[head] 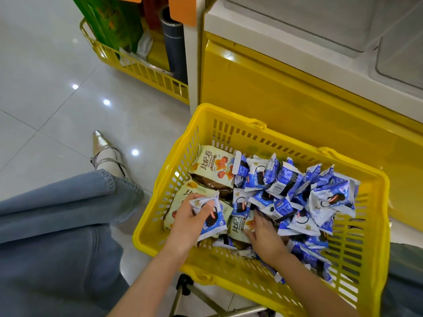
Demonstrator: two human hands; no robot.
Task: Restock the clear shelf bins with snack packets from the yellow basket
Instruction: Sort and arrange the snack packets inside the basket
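Observation:
A yellow basket (206, 124) sits on the floor in front of me. It holds several blue-and-white cookie packets (283, 179) and a few pale green snack bags (212, 165). My left hand (190, 223) grips a small stack of blue-and-white packets (212, 221) at the basket's left side. My right hand (263, 236) reaches into the middle of the pile, fingers curled around a blue packet; what exactly it holds is partly hidden. Clear shelf bins (343, 24) sit at the upper right, above the yellow shelf base (286, 92).
A second yellow wire basket (146, 72) with green boxes and a grey tube stands at the back left by the shelf end. My jeans-clad leg and pointed shoe (103, 152) are on the grey tiled floor to the left. A metal stand (190, 291) lies below the basket.

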